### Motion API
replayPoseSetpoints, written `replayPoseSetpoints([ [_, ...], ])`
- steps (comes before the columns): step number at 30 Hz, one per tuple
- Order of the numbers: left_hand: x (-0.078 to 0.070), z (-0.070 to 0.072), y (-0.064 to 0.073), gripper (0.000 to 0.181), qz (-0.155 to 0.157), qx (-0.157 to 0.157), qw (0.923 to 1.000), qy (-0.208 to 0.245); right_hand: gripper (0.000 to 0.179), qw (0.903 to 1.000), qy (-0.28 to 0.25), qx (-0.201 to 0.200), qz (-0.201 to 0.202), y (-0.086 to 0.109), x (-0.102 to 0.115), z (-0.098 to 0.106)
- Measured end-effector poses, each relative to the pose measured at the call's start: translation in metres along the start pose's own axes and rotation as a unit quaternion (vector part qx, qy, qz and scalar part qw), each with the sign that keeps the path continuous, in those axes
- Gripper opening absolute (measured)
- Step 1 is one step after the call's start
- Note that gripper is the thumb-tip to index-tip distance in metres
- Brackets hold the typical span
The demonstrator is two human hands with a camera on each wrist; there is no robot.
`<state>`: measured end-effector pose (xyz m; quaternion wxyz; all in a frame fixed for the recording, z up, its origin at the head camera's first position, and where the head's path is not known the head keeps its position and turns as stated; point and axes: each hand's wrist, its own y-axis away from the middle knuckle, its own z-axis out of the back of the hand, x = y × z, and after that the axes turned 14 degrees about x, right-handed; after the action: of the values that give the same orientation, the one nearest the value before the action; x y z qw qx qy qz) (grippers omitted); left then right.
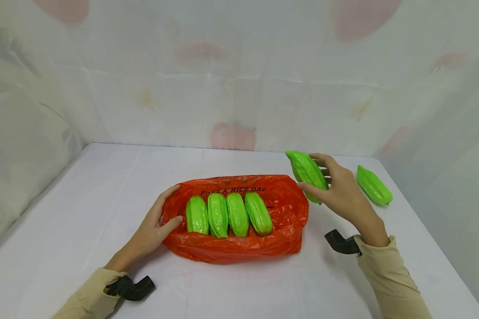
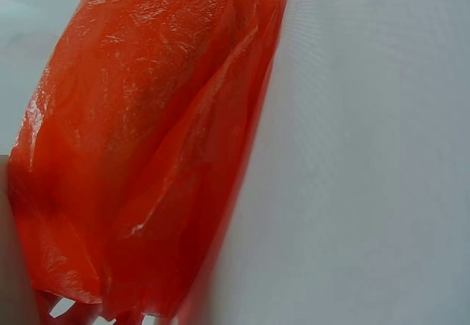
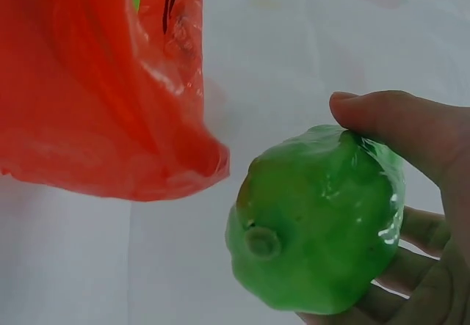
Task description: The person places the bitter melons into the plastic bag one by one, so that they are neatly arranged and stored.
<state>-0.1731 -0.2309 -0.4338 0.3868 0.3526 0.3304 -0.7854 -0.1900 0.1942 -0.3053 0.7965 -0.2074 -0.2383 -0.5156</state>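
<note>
A red plastic bag (image 1: 233, 252) lies with its wide mouth facing up, several green bitter melons (image 1: 238, 215) side by side inside it. At the bag's left end my left hand (image 1: 159, 221) pinches the rim, thumb on the inner side and fingers on the outer. My right hand (image 1: 339, 186) holds another bitter melon (image 1: 306, 172) above the table, just off the bag's right end. Its stem end faces the camera in the right wrist view, with the thumb over the top and fingers behind. The left wrist view is mostly the bag's outer wall (image 2: 147, 134).
One more bitter melon (image 1: 375, 186) lies on the white tabletop (image 1: 239, 292) near the right edge, beyond my right wrist. Pale patterned sheeting (image 1: 239, 97) hangs behind the table and along both sides. A black wrist mount (image 1: 131, 288) sits on each sleeve.
</note>
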Motion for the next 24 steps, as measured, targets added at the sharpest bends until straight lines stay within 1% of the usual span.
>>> replayPoseSetpoints([
  [11, 0.000, 0.000, 0.000, 0.073, -0.005, -0.002, 1.0000, 0.003, 0.071, 0.9981, -0.007, -0.023, 0.057, 0.000, 0.008, -0.009],
  [19, 0.000, 0.000, 0.000, 0.073, -0.005, 0.001, 1.0000, 0.006, 0.075, 0.9980, -0.043, -0.012, 0.046, -0.005, 0.011, -0.020],
  [24, 0.000, 0.000, 0.000, 0.074, -0.007, 0.001, 1.0000, 0.006, 0.079, 0.9970, -0.067, 0.009, 0.037, -0.008, 0.014, -0.028],
])
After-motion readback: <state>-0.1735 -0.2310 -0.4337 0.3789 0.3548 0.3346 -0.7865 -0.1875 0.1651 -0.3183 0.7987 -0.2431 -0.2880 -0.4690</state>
